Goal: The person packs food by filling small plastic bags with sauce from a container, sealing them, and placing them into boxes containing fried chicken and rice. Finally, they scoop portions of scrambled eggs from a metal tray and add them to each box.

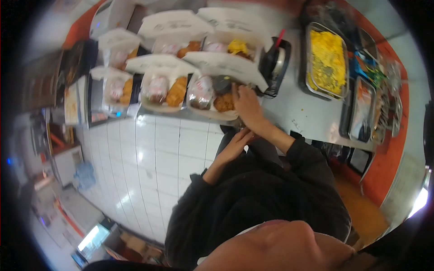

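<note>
My right hand (247, 107) reaches into the front right open box (211, 114), its fingers closed at the side of a dark round cup (222, 84). Below the cup lies a brown fried piece of food (224, 103), beside a wrapped bundle (201, 93) with red print. My left hand (236, 145) is lower, near the counter's front edge under my right wrist. Its fingers are stretched out and nothing shows in them. Another open box with a wrapped bundle and a fried piece (176, 91) stands just to the left.
Several more open white boxes (175, 30) stand in two rows. One at the back right holds yellow food (238, 46). A metal tray of yellow food (326, 61) is on the right, with a black container (276, 67) between. A clear-lidded container (363, 108) lies farther right.
</note>
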Demonstrator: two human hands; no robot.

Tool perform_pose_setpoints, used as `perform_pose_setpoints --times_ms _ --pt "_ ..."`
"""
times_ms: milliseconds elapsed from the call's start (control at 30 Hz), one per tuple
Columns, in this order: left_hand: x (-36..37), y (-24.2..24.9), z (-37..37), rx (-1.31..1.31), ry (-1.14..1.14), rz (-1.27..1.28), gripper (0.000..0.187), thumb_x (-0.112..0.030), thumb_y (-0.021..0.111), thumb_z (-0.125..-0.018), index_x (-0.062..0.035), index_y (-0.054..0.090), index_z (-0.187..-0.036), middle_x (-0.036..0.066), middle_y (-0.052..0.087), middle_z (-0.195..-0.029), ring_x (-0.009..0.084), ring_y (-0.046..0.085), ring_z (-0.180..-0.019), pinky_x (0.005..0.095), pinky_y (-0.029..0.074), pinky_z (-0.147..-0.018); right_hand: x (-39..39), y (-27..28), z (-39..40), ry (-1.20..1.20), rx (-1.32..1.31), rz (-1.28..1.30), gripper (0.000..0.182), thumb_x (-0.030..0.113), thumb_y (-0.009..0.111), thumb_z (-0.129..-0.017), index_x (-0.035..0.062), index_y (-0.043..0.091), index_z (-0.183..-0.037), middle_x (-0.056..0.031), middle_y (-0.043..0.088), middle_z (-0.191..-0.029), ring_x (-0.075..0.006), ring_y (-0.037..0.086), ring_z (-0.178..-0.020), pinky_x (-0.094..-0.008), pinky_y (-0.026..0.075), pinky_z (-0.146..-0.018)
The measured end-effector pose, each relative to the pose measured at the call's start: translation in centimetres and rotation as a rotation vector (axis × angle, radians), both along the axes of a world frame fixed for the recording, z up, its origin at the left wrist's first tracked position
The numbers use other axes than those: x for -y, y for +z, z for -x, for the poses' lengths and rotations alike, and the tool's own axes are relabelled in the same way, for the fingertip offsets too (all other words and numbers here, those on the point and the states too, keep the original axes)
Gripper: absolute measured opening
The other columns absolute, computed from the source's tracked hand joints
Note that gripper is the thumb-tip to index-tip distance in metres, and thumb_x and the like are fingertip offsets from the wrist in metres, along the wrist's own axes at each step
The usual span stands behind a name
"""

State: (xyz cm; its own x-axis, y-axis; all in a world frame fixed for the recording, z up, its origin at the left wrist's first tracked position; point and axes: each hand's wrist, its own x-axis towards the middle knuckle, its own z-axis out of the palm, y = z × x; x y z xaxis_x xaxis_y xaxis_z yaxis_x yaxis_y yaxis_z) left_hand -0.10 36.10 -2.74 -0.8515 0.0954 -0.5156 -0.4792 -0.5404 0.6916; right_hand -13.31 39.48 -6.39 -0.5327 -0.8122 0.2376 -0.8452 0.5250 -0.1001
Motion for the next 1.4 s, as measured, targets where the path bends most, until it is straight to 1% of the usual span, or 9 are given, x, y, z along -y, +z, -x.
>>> perform_pose_setpoints --times_ms 267,400,533,600,800,867,1100,1267,1400 --pt "-0.8 -2.0 1.9 0.039 -0.102 0.074 0.045 -0.028 0.037 -0.098 0.0035 0.037 -0.13 0.015 0.05 -0.125 0.026 0.053 -0.114 0.0348 0.04 -0.095 -3.4 4.8 1.3 0.22 0.108 0.301 0.062 0.003 0.054 -0.073 0.0006 0.041 -0.133 -0.0121 0.047 -0.094 -0.0248 0.05 -0.085 -0.0333 0.044 -0.073" --pt "-2.9 -3.0 4.8 -0.113 -0.171 0.024 0.044 -0.033 0.038 -0.098 -0.0024 0.043 -0.128 0.012 0.053 -0.124 0.0234 0.053 -0.114 0.0334 0.039 -0.096 -10.1 12.0 3.3 0.032 0.546 0.354 0.046 -0.001 0.046 -0.085 0.0094 0.046 -0.13 -0.0142 0.051 -0.095 -0.0282 0.054 -0.081 -0.0342 0.045 -0.075" --pt "-5.8 -1.7 8.9 -0.163 -0.233 -0.053 0.043 -0.034 0.04 -0.097 -0.0041 0.044 -0.128 0.01 0.05 -0.127 0.0233 0.051 -0.115 0.0342 0.037 -0.098 -20.8 11.2 10.4 -0.327 0.536 0.546 0.026 0.004 0.044 -0.092 -0.0043 0.052 -0.115 -0.0202 0.061 -0.097 -0.0176 0.057 -0.086 -0.0312 0.046 -0.072" --pt "-7.7 -1.9 11.1 -0.21 -0.207 -0.041 0.044 -0.033 0.04 -0.098 -0.0036 0.042 -0.13 0.011 0.047 -0.13 0.0246 0.048 -0.119 0.0347 0.035 -0.1 -24.3 12.5 14.4 -0.534 0.45 0.27 0.021 0.012 0.048 -0.09 -0.0069 0.057 -0.091 -0.0249 0.061 -0.078 -0.039 0.062 -0.077 -0.0434 0.047 -0.067" --pt "-11.8 -0.3 19.8 -0.388 -0.073 0.533 0.058 -0.029 0.039 -0.097 -0.0023 0.014 -0.142 0.019 0.024 -0.145 0.0316 0.029 -0.133 0.0343 0.023 -0.107 -27.6 6.9 21.9 -0.49 -0.233 -0.485 0.013 0.005 0.053 -0.077 0.0006 0.06 -0.088 -0.0124 0.062 -0.07 -0.0233 0.064 -0.062 -0.0306 0.05 -0.051" --pt "-12.8 -0.6 21.6 -0.405 -0.063 0.701 0.064 -0.028 0.039 -0.097 -0.0026 0.005 -0.144 0.021 0.017 -0.148 0.0329 0.024 -0.135 0.0334 0.021 -0.108 -28.4 1.7 22.9 -0.202 -0.524 -0.634 0.01 0.006 0.053 -0.077 0.0028 0.059 -0.084 -0.0096 0.061 -0.067 -0.021 0.064 -0.059 -0.0307 0.05 -0.051" --pt "-13.3 -0.3 22.0 -0.287 -0.068 0.617 0.07 -0.031 0.037 -0.097 -0.001 -0.006 -0.143 0.021 0.01 -0.149 0.0317 0.017 -0.137 0.0325 0.018 -0.108 -25.9 4.9 20.9 -0.114 0.126 -0.453 0.011 0.006 0.054 -0.078 -0.002 0.06 -0.081 -0.0186 0.062 -0.067 -0.0298 0.062 -0.058 -0.0394 0.048 -0.053" --pt "-13.4 0.0 21.8 -0.31 -0.007 0.508 0.071 -0.03 0.038 -0.097 0.0011 -0.007 -0.142 0.019 0.003 -0.15 0.0279 0.011 -0.139 0.0317 0.014 -0.109 -24.6 6.8 23.6 -0.34 0.509 0.231 0.016 0.01 0.048 -0.087 -0.0023 0.058 -0.083 -0.0252 0.054 -0.065 -0.0375 0.06 -0.063 -0.0446 0.044 -0.058" --pt "-13.9 1.1 20.8 -0.282 0.048 0.235 0.07 -0.024 0.039 -0.097 0.0042 -0.007 -0.141 0.018 -0.004 -0.15 0.0237 0.0 -0.14 0.0316 0.007 -0.111 -22.6 3.9 26.9 -0.251 0.039 -0.345 0.023 0.007 0.053 -0.079 -0.0033 0.057 -0.1 -0.0177 0.06 -0.065 -0.0291 0.062 -0.058 -0.0376 0.049 -0.051"
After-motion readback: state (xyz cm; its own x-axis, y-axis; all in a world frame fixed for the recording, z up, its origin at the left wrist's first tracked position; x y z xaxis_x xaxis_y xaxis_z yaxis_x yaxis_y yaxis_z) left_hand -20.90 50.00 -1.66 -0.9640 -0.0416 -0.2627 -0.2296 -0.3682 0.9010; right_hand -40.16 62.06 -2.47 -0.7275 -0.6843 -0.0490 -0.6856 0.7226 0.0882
